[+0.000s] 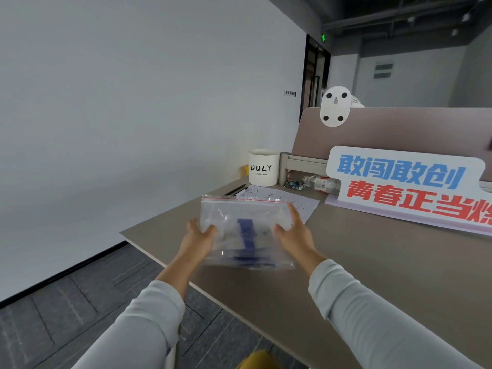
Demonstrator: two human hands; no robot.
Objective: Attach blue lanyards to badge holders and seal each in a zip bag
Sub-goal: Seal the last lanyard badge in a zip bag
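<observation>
Both hands grasping the zip bag (246,235): left hand (198,237) at 9 o'clock edge, right hand (294,233) at 3. Film's thin, floppy, slick; blue lanyard (246,231) inside shifts. Pinch near the red zip strip (239,199).

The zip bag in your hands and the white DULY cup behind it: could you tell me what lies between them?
In the head view, a handwritten sheet of paper lies on the table between the zip bag and the DULY cup.

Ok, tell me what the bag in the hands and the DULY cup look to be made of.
Zip bag: thin clear plastic film, glossy; it crinkles, glints, and the blue lanyard shows through. DULY cup: smooth opaque white, matte, probably ceramic or coated paper; the look leaves it open.
</observation>
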